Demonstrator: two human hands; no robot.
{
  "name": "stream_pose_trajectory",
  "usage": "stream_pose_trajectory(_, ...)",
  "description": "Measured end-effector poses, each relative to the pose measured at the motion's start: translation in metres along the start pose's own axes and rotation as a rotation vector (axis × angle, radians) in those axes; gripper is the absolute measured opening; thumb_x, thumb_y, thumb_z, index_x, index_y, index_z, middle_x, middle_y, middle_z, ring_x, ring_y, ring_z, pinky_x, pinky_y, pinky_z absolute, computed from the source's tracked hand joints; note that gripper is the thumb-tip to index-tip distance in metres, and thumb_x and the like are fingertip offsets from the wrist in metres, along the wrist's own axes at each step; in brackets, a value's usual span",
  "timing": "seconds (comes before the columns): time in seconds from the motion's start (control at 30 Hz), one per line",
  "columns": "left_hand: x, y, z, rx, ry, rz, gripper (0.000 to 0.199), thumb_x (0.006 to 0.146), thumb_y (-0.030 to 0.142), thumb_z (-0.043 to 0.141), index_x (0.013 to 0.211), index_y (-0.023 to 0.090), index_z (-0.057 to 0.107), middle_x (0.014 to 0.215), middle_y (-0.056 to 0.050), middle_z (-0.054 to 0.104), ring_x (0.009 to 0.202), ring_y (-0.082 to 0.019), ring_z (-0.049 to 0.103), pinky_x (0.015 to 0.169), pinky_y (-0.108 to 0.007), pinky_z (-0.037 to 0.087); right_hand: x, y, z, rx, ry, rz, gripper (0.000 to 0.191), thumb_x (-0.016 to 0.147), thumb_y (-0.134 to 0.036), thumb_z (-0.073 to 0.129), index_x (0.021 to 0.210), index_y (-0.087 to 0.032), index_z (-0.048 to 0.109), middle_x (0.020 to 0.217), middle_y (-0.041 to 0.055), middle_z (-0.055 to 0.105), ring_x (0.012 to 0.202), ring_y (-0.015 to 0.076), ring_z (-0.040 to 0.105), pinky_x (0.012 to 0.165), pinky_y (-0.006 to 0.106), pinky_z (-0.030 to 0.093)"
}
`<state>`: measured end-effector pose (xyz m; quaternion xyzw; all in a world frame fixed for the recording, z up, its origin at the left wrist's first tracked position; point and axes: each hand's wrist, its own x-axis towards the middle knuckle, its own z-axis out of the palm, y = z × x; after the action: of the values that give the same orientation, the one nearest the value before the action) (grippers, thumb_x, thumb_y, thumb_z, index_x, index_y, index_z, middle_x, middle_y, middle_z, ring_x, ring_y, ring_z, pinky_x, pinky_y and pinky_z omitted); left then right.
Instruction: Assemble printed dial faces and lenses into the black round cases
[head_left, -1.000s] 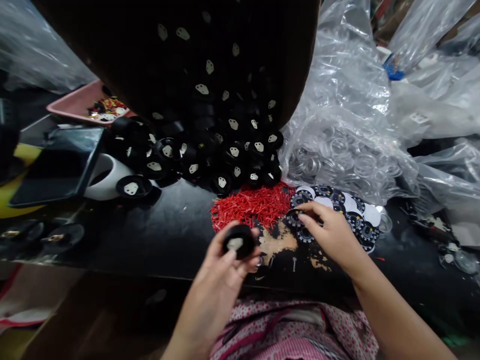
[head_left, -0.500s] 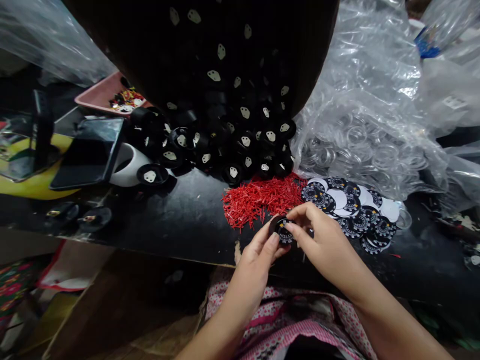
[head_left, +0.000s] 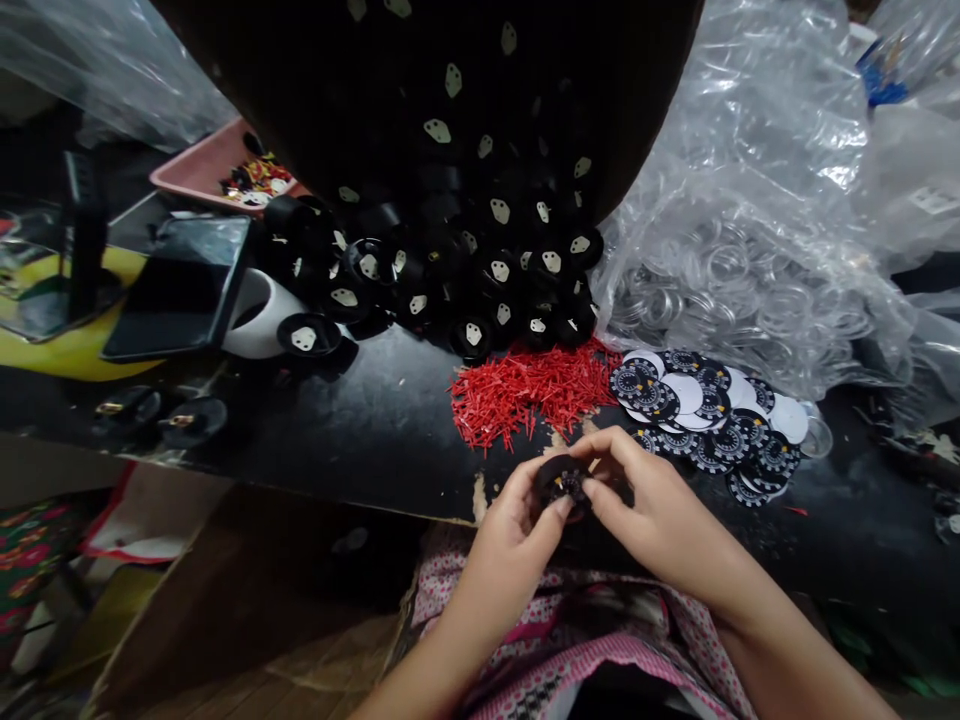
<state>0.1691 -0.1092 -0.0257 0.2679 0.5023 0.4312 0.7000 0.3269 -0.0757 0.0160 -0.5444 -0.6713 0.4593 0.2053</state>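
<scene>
Close to the table's front edge, my left hand [head_left: 517, 525] is closed round a small black round case [head_left: 553, 470], its thumb on the near rim. A printed dial disc [head_left: 568, 487] lies at the case's mouth; whether it is fully seated I cannot tell. The thumb and fingers of my right hand [head_left: 637, 500] pinch at the right side of the disc and case. Just beyond my hands is a heap of thin red pointers [head_left: 525, 395]. More dial discs [head_left: 731, 435], black and white, overlap in a pile to the right.
Behind the pointers, black cases with pale plates [head_left: 495, 270] spill from a large dark container [head_left: 600, 60]. Clear rings [head_left: 750, 290] lie in a plastic bag at right. At left are a phone-like dark slab [head_left: 176, 290], a white cup [head_left: 262, 325] and a pink tray [head_left: 199, 165].
Both hands have shifted slightly nearer to me, holding the case and disc. The case has tilted, so its far wall shows more and the dial's face looks darker.
</scene>
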Motion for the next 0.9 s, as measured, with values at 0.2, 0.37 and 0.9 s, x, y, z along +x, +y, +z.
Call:
stream_pose_trajectory(0.2,-0.007,0.001,-0.031,0.062,0.196,0.070,0.029,0.085,0.027,0.071,0.114,0.026,0.068,0.113,-0.003,0.074,0.110,-0.021,0.068,0.099,-0.032,0.051,0.029,0.000,0.009,-0.307,-0.034,-0.238,0.018,0.096,-0.019,0.055,0.110,-0.022,0.067,0.101,0.0038,0.073,0.092,0.0209,0.063,0.084,0.036,0.043)
stream_pose_trajectory(0.37,-0.006,0.001,-0.038,-0.223,0.261,0.108,0.029,0.085,0.033,0.072,0.111,0.023,0.067,0.111,-0.005,0.075,0.105,-0.022,0.071,0.098,-0.036,0.054,0.062,0.005,0.020,-0.921,0.059,-0.377,0.015,0.097,-0.024,0.056,0.100,-0.019,0.070,0.097,0.0087,0.069,0.093,0.0282,0.056,0.079,0.042,0.031)
stream_pose_trajectory(0.9,0.004,0.008,-0.016,-0.415,0.223,0.189,0.031,0.093,0.034,0.063,0.121,0.023,0.064,0.115,-0.009,0.075,0.111,-0.022,0.070,0.103,-0.038,0.051,0.030,-0.003,0.014,-0.449,0.122,-0.378,0.018,0.097,-0.026,0.061,0.080,-0.018,0.063,0.082,0.0022,0.065,0.082,0.0199,0.050,0.079,0.036,0.030)
